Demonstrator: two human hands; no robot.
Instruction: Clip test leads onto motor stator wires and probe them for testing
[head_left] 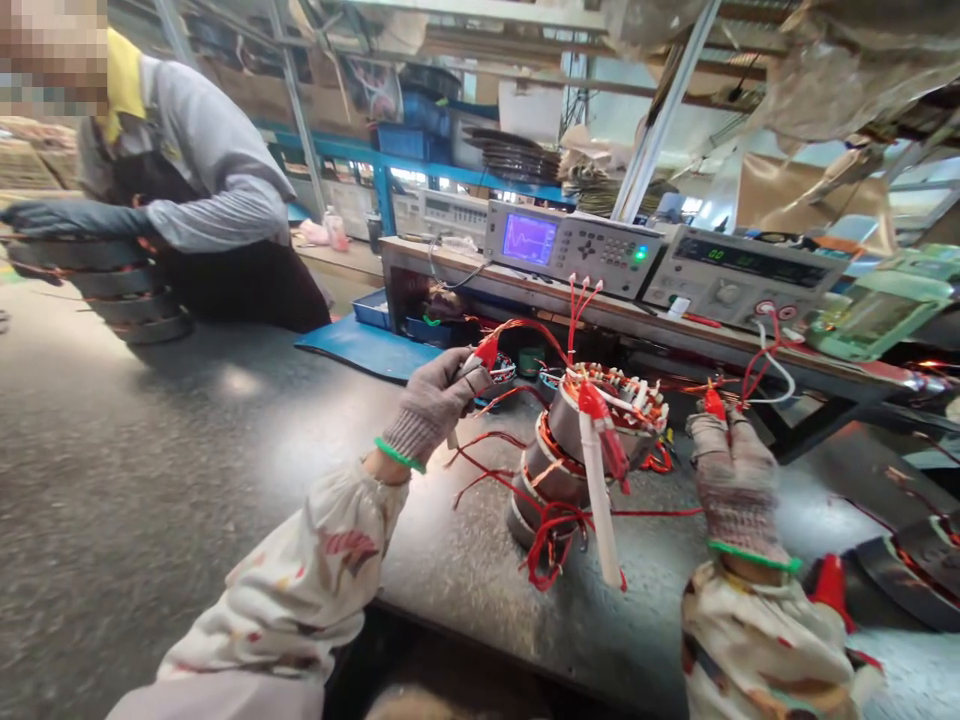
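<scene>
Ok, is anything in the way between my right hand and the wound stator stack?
Yes. A white tube with a red tip hangs in front of the stator stack, on the side toward your right hand. A red lead also runs low across the bench between them.

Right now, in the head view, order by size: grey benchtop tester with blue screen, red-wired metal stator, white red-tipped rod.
The grey tester and red-wired stator look alike, the stator's nearness leaving it unsure; smallest is the white rod.
</scene>
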